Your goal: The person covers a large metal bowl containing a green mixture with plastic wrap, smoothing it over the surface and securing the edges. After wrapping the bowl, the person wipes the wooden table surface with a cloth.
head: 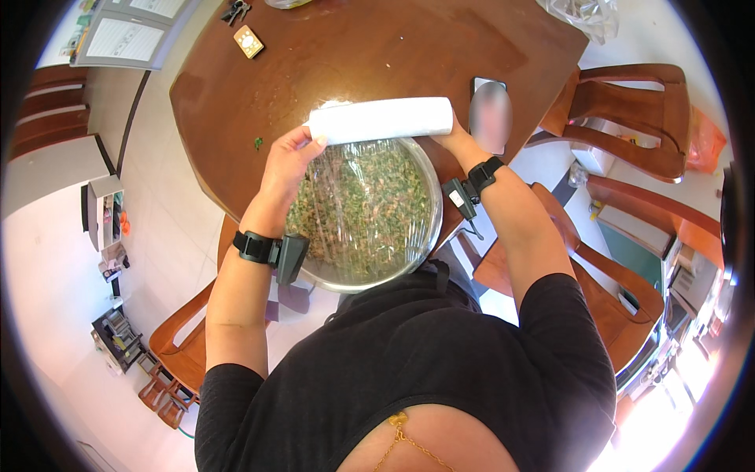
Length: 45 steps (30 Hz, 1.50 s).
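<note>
A roll of clear plastic wrap (380,121) lies crosswise above the far rim of a round metal bowl (437,206). My left hand (289,159) grips the roll's left end, thumb on the near side. At the right end, my right hand (451,133) holds the roll, its fingers mostly hidden behind it. A sheet of clear film (354,171) runs from the roll over the bowl, wrinkled and shiny. Under the film is a chopped green and brown leafy filling (377,206). The bowl rests at the near edge of the wooden table (330,65), close to my body.
A smartphone (489,115) lies right of the roll. Keys (236,10) and a small yellow box (248,41) sit at the far left of the table, with green scraps (258,143) nearer. Wooden chairs (631,121) stand around; a plastic bag (584,17) is at the far right.
</note>
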{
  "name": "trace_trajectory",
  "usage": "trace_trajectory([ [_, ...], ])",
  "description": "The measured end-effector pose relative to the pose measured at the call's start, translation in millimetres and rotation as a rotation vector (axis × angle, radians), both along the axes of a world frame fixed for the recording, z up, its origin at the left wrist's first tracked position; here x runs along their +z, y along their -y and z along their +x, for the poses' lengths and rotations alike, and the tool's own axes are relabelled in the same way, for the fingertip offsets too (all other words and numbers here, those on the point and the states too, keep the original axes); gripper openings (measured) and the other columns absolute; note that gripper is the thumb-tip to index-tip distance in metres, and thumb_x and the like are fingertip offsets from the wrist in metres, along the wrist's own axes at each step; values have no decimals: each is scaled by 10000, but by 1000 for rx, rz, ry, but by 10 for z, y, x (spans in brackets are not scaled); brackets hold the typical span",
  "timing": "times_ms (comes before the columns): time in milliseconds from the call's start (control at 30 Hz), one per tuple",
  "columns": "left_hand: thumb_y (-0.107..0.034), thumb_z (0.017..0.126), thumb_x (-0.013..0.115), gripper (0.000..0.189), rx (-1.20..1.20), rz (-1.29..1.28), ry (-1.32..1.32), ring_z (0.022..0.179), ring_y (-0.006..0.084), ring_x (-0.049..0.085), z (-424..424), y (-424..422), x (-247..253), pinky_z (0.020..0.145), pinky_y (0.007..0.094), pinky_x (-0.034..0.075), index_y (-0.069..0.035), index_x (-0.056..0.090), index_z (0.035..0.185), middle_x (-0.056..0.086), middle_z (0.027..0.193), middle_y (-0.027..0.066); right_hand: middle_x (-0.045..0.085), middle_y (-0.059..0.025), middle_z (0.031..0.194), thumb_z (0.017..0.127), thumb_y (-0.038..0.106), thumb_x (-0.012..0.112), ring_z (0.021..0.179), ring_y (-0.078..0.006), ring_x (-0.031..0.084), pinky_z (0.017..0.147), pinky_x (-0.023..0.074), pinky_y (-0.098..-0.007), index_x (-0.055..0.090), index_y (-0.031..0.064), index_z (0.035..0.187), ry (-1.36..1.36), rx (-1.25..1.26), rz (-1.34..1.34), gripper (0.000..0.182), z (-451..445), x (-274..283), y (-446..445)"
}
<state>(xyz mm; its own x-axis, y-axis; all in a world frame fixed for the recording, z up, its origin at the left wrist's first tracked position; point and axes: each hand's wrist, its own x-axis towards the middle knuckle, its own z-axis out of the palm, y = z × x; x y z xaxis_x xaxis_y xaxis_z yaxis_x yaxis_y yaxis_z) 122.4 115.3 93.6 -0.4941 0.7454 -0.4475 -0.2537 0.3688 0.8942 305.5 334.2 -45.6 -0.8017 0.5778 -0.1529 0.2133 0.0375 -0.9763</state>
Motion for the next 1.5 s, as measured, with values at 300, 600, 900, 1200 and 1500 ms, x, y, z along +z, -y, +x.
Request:
trace_trajectory([
  [300, -284, 895, 605, 237, -38, -156, -32, 724, 30, 427, -12, -35, 106, 674, 220, 327, -55, 659, 925, 594, 816, -60, 631, -125, 974, 906, 162, 464, 862, -219, 614, 766, 511, -350, 580, -12, 1040, -130, -136, -392, 249, 62, -210, -50],
  [600, -232, 871, 646, 197, 90, -185, 362, 499, 3, 305, -19, 26, 49, 415, 174, 214, -79, 587, 762, 441, 621, -91, 633, -24, 773, 860, 172, 598, 694, -91, 575, 632, 462, -239, 644, 10, 850, -6, 82, -609, 169, -4, -136, -233],
  [900, -137, 851, 654, 96, -12, -58, 275, 538, 23, 380, 211, 164, 179, 463, 176, 281, -58, 620, 894, 526, 695, -60, 639, -50, 717, 816, 197, 714, 619, -107, 574, 532, 448, -255, 654, -1, 820, 333, 241, -441, 206, -187, 57, -352],
  [1200, -118, 883, 605, 213, -205, 73, 3, 625, 31, 459, 360, 282, 207, 551, 179, 363, -38, 584, 1079, 552, 760, -61, 652, -119, 769, 866, 153, 643, 734, -216, 667, 654, 563, -321, 599, -14, 853, 336, 339, -553, 173, -247, 78, -435],
  [1500, -206, 894, 617, 232, 9, -2, 151, 573, 34, 420, 413, 157, 357, 528, 175, 355, -22, 626, 1035, 549, 742, -53, 654, -110, 805, 865, 136, 646, 721, -188, 661, 655, 547, -289, 603, -4, 864, 386, 332, -539, 146, -278, -54, -440],
])
